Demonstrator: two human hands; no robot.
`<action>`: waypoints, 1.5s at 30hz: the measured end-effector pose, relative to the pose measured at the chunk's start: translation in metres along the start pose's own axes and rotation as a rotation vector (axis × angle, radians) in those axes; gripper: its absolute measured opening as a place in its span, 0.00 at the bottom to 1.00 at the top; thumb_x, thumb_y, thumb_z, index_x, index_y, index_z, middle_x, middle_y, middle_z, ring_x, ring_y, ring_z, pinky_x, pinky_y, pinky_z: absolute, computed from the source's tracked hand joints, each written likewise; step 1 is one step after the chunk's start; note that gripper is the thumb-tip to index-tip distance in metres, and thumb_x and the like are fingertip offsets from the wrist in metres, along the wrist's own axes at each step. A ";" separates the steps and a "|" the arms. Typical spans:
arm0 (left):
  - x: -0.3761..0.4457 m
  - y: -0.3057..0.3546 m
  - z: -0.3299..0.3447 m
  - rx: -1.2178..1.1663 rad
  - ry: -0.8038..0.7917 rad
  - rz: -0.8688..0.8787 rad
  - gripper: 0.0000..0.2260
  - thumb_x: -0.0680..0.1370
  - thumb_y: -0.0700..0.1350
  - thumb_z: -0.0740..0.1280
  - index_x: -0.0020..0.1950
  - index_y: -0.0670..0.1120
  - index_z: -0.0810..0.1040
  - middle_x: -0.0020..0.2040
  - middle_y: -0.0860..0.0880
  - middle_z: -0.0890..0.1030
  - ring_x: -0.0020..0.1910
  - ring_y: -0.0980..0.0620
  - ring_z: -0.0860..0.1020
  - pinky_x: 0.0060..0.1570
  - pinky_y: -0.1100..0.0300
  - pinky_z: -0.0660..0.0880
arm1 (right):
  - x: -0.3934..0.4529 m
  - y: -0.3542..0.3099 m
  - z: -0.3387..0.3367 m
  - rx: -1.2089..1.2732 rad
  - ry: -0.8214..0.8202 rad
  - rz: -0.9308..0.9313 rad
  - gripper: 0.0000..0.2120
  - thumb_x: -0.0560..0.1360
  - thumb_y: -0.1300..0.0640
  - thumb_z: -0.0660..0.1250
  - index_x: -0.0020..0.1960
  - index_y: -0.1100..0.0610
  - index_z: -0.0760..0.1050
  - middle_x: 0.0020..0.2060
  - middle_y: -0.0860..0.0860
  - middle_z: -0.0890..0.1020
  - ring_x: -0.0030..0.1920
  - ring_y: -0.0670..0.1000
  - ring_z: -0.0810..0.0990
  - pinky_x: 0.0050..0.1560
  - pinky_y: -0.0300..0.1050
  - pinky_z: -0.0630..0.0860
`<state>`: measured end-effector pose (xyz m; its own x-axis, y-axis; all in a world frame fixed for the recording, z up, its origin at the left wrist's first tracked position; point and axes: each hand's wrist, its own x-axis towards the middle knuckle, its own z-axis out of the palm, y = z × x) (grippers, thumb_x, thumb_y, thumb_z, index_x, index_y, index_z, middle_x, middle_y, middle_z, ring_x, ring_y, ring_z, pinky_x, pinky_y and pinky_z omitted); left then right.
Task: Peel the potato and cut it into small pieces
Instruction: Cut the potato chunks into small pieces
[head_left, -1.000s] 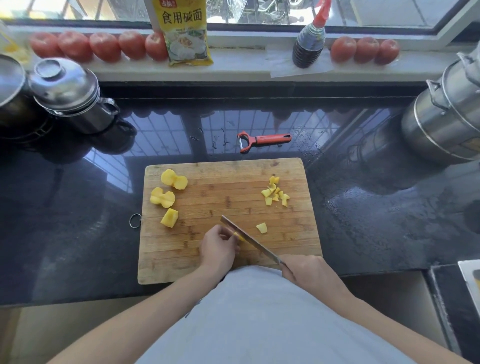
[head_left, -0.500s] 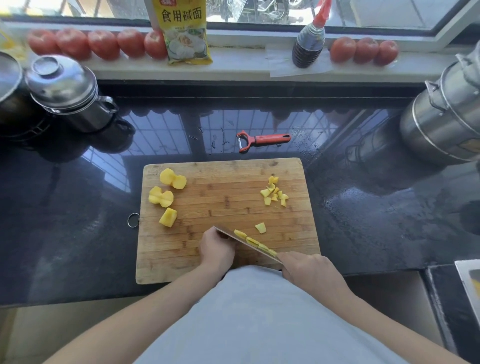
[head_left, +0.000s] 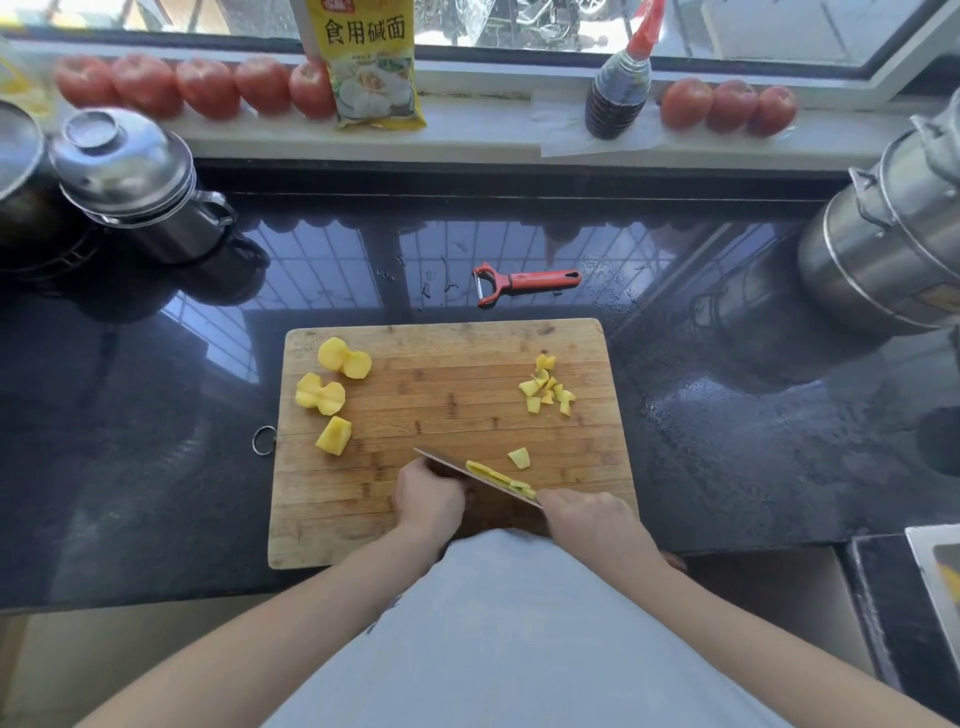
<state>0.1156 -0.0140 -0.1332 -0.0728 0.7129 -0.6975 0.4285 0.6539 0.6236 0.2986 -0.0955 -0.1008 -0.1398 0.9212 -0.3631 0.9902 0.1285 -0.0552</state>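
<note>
A wooden cutting board (head_left: 447, 410) lies on the black counter. Peeled yellow potato chunks (head_left: 332, 395) sit at its left side, and a heap of small cut pieces (head_left: 545, 389) lies at the right. One loose piece (head_left: 519, 458) rests near the knife. My right hand (head_left: 587, 519) grips the handle of a cleaver (head_left: 457, 470), whose blade runs diagonally with thin potato slices (head_left: 498, 478) along it. My left hand (head_left: 428, 496) sits curled just left of the blade; whatever it holds is hidden under the fingers.
A red peeler (head_left: 519, 283) lies on the wet counter behind the board. Steel pots stand at far left (head_left: 130, 182) and far right (head_left: 893, 234). Tomatoes (head_left: 197, 85), a yellow packet (head_left: 369, 67) and a dark sauce bottle (head_left: 621, 83) line the windowsill.
The cleaver has shifted left across the potato under my left hand, and fresh slices now lie along the blade. The other pieces have not moved.
</note>
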 end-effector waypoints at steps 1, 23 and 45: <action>0.000 0.000 0.000 -0.013 0.000 0.000 0.03 0.69 0.43 0.74 0.41 0.46 0.84 0.38 0.47 0.87 0.43 0.41 0.86 0.48 0.48 0.84 | 0.005 -0.003 -0.001 0.046 -0.065 0.015 0.03 0.79 0.55 0.64 0.52 0.53 0.72 0.46 0.49 0.82 0.42 0.60 0.83 0.34 0.48 0.66; -0.007 0.021 0.007 0.502 -0.272 0.031 0.16 0.86 0.46 0.56 0.49 0.41 0.81 0.45 0.42 0.86 0.39 0.47 0.83 0.40 0.57 0.80 | -0.005 -0.004 -0.022 0.571 -0.097 0.322 0.13 0.83 0.51 0.58 0.46 0.56 0.77 0.38 0.50 0.79 0.42 0.55 0.77 0.38 0.47 0.66; -0.014 0.024 0.011 0.054 -0.298 -0.193 0.11 0.80 0.34 0.59 0.46 0.37 0.80 0.34 0.38 0.84 0.28 0.43 0.81 0.26 0.59 0.77 | 0.018 -0.025 -0.022 0.409 -0.212 0.257 0.12 0.83 0.53 0.55 0.52 0.58 0.75 0.49 0.59 0.82 0.50 0.64 0.81 0.43 0.51 0.73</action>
<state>0.1366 -0.0109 -0.1125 0.1057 0.4673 -0.8777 0.4803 0.7489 0.4566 0.2716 -0.0740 -0.0850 0.0677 0.8043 -0.5903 0.9159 -0.2847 -0.2828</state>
